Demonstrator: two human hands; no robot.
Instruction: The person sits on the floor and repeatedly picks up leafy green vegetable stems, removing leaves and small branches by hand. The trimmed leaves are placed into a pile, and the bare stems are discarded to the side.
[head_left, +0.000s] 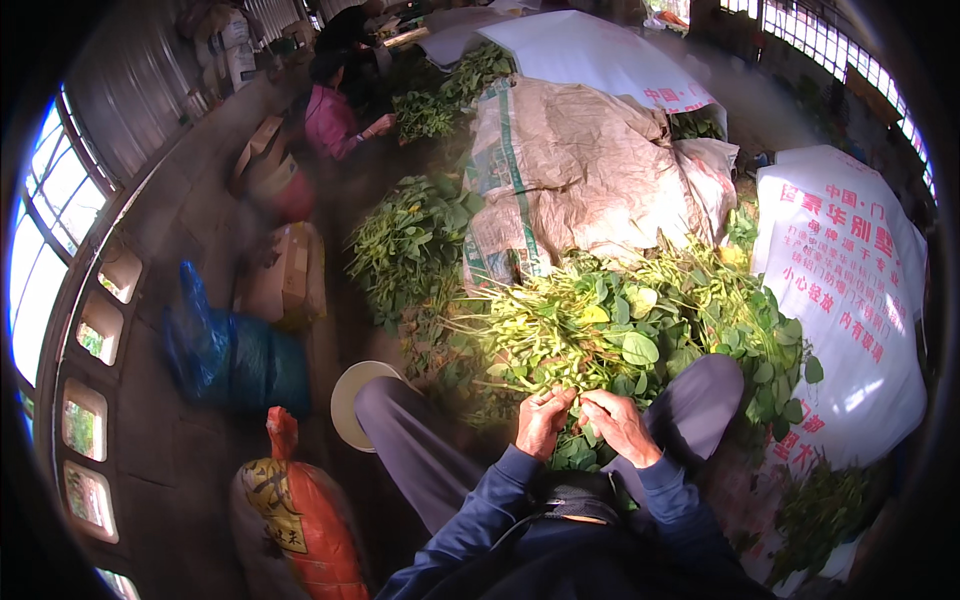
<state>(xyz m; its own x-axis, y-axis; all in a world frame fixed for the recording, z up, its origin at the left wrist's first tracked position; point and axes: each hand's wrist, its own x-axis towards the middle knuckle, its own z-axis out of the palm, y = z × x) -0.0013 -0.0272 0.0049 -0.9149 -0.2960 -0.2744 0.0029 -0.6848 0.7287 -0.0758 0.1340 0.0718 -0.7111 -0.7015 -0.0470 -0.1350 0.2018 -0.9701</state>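
My left hand (544, 424) is between my knees, its fingers pinched on green pods at the near edge of a heap of leafy bean plants (640, 348), which look like soybeans. Close beside it, my right hand (621, 427) has thumb and fingertips closed on the same plant. The fingertips nearly meet, and the exact bit they grip is partly hidden. Sunlit stems with many pods (536, 330) spread just beyond both hands. Leaves also hang below them, in front of my waist. A pale bucket (360, 405) stands beside my left knee.
A woven sack (577, 165) and white printed sheets (832, 300) cover more plants. Another leafy pile (409, 244) lies ahead left. On the left are a red sack (319, 517), a blue plastic bag (232, 360) and cardboard boxes (281, 270). A person in pink (330, 120) handles plants farther off.
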